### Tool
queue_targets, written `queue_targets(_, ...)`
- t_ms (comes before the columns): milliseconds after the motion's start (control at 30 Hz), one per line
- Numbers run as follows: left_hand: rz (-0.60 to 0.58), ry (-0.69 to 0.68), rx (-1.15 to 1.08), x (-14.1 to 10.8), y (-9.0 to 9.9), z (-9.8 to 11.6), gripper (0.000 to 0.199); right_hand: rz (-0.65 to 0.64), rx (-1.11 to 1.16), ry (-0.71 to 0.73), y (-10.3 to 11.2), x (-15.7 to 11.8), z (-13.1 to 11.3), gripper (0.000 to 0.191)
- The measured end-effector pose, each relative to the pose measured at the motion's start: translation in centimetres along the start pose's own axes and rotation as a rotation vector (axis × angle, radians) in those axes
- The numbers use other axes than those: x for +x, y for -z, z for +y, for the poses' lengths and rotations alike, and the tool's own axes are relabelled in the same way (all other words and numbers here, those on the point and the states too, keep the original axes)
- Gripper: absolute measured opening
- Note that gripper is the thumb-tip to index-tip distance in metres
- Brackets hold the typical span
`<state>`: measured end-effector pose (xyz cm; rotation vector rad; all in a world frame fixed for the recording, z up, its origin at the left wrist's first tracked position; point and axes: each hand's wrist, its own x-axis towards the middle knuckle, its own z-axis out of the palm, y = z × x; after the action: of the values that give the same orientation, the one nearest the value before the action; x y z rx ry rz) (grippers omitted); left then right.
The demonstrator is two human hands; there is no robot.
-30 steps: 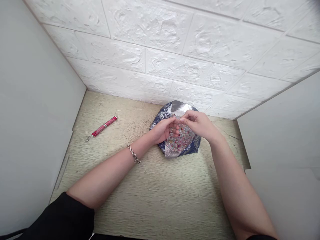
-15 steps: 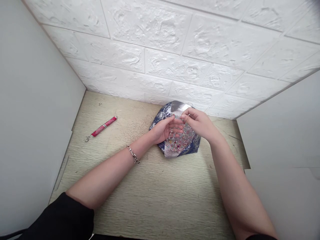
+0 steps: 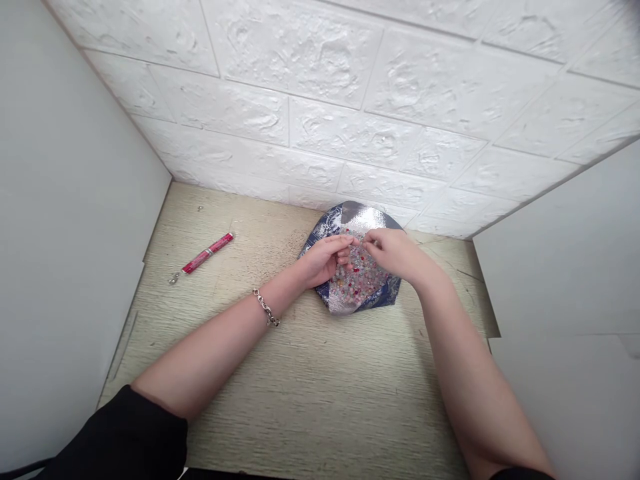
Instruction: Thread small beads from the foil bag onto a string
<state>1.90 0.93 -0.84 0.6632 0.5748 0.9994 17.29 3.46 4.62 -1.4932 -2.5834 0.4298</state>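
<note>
Head view: L hand [image 3: 320,263] & R hand [image 3: 397,253] nearly meet, fingertips close, over beads [image 3: 356,288] in open blue/silver bag [image 3: 361,215] on worktop [image 3: 300,380], nr wall [image 3: 340,127]. Can't tell if either grip is pressed together or pinching anything; detail's too small. Best technique: wrists steady, v. small finger moves, tips kept low over bag so drops land inside.

Glossy, silvery lining [image 3: 363,215]; pale wood-grained tabletop [image 3: 300,400], matt.
</note>
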Motion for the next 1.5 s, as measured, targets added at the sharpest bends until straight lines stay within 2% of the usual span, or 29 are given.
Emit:
queue_targets(167,-0.005,-0.006,-0.017,0.1,0.1,-0.1,0.013,-0.153,-0.23,-0.056,-0.6,-0.2,0.4,0.031)
queue_targets(267,-0.012,0.001,-0.075,0.1,0.3,0.0,0.012,-0.155,-0.295,-0.036,-0.8,-0.2,0.4,0.037)
queue_targets(433,-0.041,0.048,-0.303,-0.1,0.6,0.6,0.01,-0.165,-0.329,-0.009,-1.2,0.2,0.3,0.041)
queue_targets(533,-0.049,0.062,-0.32,-0.2,0.6,0.7,0.009,-0.168,-0.344,-0.009,-1.1,0.1,0.1,0.042)
queue_targets(733,-0.05,0.068,-0.291,-0.2,0.5,0.6,0.008,-0.208,-0.337,-0.066,-0.6,-0.3,-0.2,0.032)
queue_targets(833,-0.06,0.068,-0.279,-0.1,0.6,0.5,0.009,-0.184,-0.324,-0.069,-0.7,-0.3,-0.2,0.033)
queue_targets(1067,-0.064,0.071,-0.241,0.0,0.5,0.5,0.011,-0.147,-0.391,0.001,-1.2,-0.1,-0.2,0.052)
queue_targets(1300,-0.066,0.067,-0.23,-0.1,0.5,0.4,0.012,-0.168,-0.4,-0.046,-1.2,-0.1,-0.5,0.046)
queue_targets(1500,-0.063,0.065,-0.224,0.0,0.6,0.4,0.013,-0.126,-0.384,-0.052,-1.3,-0.1,-0.1,0.039)
